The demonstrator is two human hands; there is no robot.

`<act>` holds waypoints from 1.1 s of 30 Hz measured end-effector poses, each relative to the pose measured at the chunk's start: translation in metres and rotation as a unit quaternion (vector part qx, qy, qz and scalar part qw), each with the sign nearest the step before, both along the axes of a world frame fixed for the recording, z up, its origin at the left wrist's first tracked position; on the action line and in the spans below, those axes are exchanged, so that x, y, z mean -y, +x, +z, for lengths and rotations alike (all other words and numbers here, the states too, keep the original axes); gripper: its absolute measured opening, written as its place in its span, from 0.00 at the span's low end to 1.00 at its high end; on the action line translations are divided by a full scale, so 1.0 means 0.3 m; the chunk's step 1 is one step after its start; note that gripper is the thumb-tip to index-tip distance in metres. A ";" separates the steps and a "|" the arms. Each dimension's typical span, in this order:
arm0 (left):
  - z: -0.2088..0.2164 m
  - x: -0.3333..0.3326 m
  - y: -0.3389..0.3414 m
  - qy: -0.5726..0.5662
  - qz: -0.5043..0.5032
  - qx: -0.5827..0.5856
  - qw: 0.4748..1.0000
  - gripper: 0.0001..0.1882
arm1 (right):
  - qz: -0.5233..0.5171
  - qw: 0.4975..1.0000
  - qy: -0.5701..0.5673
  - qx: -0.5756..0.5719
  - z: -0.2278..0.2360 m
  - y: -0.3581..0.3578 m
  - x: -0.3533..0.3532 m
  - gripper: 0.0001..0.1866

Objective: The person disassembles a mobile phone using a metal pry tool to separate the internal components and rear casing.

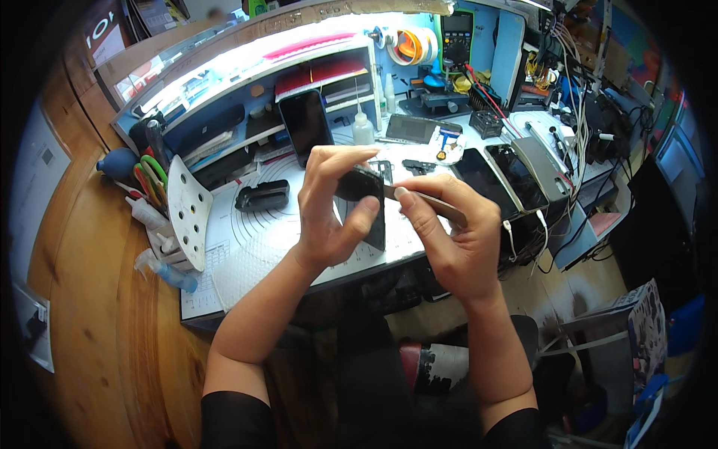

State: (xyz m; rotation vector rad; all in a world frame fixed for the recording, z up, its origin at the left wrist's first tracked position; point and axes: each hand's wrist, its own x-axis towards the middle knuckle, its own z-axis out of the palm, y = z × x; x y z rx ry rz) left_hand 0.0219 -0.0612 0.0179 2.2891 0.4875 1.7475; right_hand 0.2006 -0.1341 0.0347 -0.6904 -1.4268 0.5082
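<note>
Above the mat-covered bench [292, 232], my left hand [323, 213] grips a dark, thin smartphone [378, 213] tilted up on its edge, fingers over the top and thumb on its face. My right hand [471, 239] pinches a thin, flat metal pry tool [441, 206] between thumb and forefinger. The tool's tip meets the phone's right edge or lies very near it; whether it sits in a seam I cannot tell. Small dark parts [420, 166] lie on the mat just beyond my hands.
A black clip-like object [263, 195] lies left of my hands. Behind them stand an upright phone [304, 123] and a dropper bottle [363, 130]. A white perforated tool holder [190, 213] is at the left edge. Phones [485, 179] with white cables lie right; a multimeter [458, 45] hangs behind.
</note>
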 end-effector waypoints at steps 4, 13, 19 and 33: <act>0.010 -0.009 -0.004 0.041 0.016 -0.021 0.999 0.20 | -0.058 0.986 0.009 0.158 -0.013 0.045 0.019 0.06; 0.007 -0.016 0.002 0.048 0.016 -0.009 0.999 0.19 | -0.052 0.965 -0.032 0.253 -0.226 0.029 0.048 0.03; 0.000 -0.020 -0.008 0.054 0.027 -0.028 0.998 0.21 | -0.093 0.972 0.019 0.215 -0.145 0.016 0.043 0.04; -0.039 -0.009 0.049 -0.150 0.018 -0.051 0.987 0.59 | -0.103 0.974 -0.081 0.186 0.074 0.100 0.071 0.04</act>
